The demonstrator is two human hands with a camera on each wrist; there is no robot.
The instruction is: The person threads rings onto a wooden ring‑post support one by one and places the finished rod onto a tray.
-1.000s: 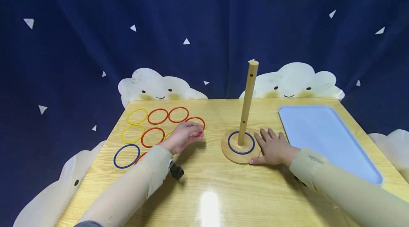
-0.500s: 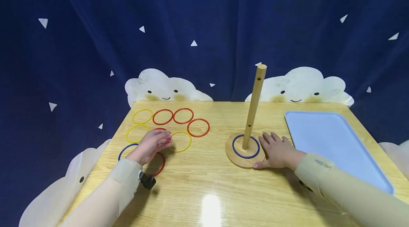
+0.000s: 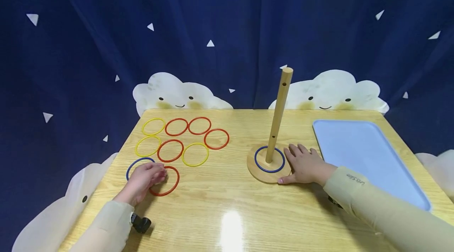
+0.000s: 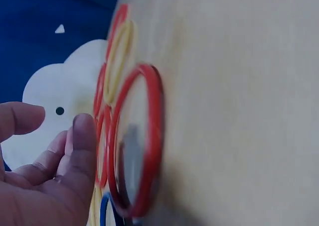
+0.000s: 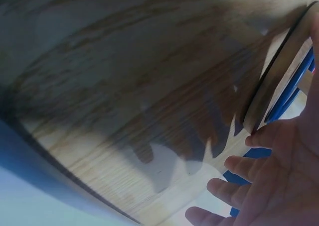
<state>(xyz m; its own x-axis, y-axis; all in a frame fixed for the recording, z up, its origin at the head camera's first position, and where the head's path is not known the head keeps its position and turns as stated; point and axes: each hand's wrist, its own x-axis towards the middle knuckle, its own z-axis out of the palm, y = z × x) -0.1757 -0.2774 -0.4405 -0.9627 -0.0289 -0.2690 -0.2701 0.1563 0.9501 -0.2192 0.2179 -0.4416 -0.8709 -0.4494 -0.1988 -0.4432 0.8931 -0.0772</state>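
Red ring [image 3: 179,178] lies near the left hand [image 3: 143,180], fingers parted; the right hand [image 3: 304,167], fingers spread, touches wooden base [image 3: 265,178].

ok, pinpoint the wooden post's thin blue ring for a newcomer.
On the pale wooden table, an upright wooden post stands on a round wooden base. The thin blue ring lies on it, encircling the post, unlike the other blue ring by the left hand.
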